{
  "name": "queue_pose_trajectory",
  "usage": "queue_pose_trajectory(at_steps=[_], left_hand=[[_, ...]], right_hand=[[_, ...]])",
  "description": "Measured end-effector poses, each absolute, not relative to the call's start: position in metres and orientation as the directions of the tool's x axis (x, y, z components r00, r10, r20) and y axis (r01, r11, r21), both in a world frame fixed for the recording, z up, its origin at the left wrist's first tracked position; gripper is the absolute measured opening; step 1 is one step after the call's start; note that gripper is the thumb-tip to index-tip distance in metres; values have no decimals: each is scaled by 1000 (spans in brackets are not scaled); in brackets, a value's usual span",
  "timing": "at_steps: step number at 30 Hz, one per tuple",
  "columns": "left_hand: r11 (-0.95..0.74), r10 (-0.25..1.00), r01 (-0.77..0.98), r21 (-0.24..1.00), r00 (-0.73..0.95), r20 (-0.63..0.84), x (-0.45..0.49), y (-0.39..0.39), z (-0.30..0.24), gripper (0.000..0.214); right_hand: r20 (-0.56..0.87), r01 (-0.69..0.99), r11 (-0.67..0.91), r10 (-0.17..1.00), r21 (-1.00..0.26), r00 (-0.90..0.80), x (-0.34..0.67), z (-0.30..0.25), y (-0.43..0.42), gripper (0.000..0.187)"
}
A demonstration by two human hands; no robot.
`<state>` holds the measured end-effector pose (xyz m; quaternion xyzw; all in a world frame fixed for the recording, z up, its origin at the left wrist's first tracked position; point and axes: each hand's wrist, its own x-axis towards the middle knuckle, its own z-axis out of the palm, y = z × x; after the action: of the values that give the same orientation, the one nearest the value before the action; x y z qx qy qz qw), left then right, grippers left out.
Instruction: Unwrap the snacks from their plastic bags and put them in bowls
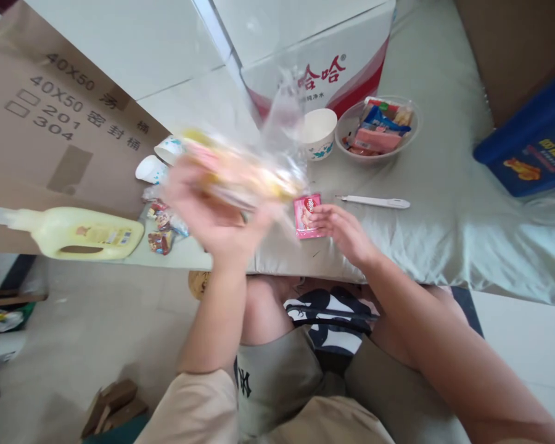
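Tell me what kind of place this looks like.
Probably a room at home: the left hand holds a clear bag of snacks over a sheet-covered bed or mattress, with cardboard boxes behind it and a bowl of snack packets on the sheet.

a beige short sleeve (192,404) and olive shorts (277,376) (black logo (243,383) at hem).

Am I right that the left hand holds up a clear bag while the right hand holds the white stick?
Not quite: in the head view the right hand touches the small pink packet, and the white stick lies untouched nearby. The left hand does hold up the clear bag.
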<state>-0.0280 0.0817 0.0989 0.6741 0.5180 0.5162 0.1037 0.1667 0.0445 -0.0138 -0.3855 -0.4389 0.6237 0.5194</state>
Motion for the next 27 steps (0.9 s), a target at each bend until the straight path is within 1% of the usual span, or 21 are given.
queue_pose_trajectory(at_steps=[1,2,3,4,6,8,10,13,15,17,19,20,22,23,26,27], left_hand=[[-512,800,568,645,41,599,-24,72,85,79],[-533,828,541,650,178,531,-21,64,70,67],[-516,856,509,688,308,414,-19,57,55,60],[-480,868,495,724,385,312,-17,52,43,58],[-393,879,498,773,449,159,-14,47,26,56],[-348,885,510,787,456,95,-12,47,23,57],[-348,866,521,780,497,54,-7,49,28,60],[-360,810,554,750,585,-44,6,50,33,63],[-338,831,585,737,554,-59,19,50,26,60],[-294,894,598,745,448,-7,33,50,13,59],[-266,935,573,775,350,62,45,50,-2,61],[-270,937,550,790,340,84,49,50,-9,62],[-306,914,496,812,391,105,53,50,-16,62],[-324,896,471,820,430,108,53,50,-17,63],[-342,859,411,845,502,103,47,53,-10,64],[-340,855,397,853,508,105,44,54,-7,64]], right_hand=[[-18,-409,-110,975,-906,-222,167,-11,44,58],[-2,-482,-135,964,-866,-266,168,-8,43,65],[12,-528,-150,957,-836,-291,169,-6,42,69],[16,-552,-161,953,-818,-303,169,-5,41,70],[0,-561,-177,954,-809,-301,168,-5,39,70],[-21,-554,-163,967,-816,-254,167,-9,39,75],[-30,-540,-103,989,-836,-142,167,-14,39,75],[-12,-471,28,997,-882,82,173,-17,39,63],[23,-369,108,973,-923,228,182,-13,36,60],[67,-237,153,941,-959,332,191,-8,31,58],[99,-101,146,925,-984,368,200,-5,25,51],[108,-44,133,922,-990,372,204,-5,23,45],[112,26,111,911,-993,397,212,-8,21,35],[111,40,103,898,-994,426,216,-10,22,33],[110,88,76,853,-993,510,229,-20,28,38],[123,153,54,866,-987,485,232,-22,29,40]])
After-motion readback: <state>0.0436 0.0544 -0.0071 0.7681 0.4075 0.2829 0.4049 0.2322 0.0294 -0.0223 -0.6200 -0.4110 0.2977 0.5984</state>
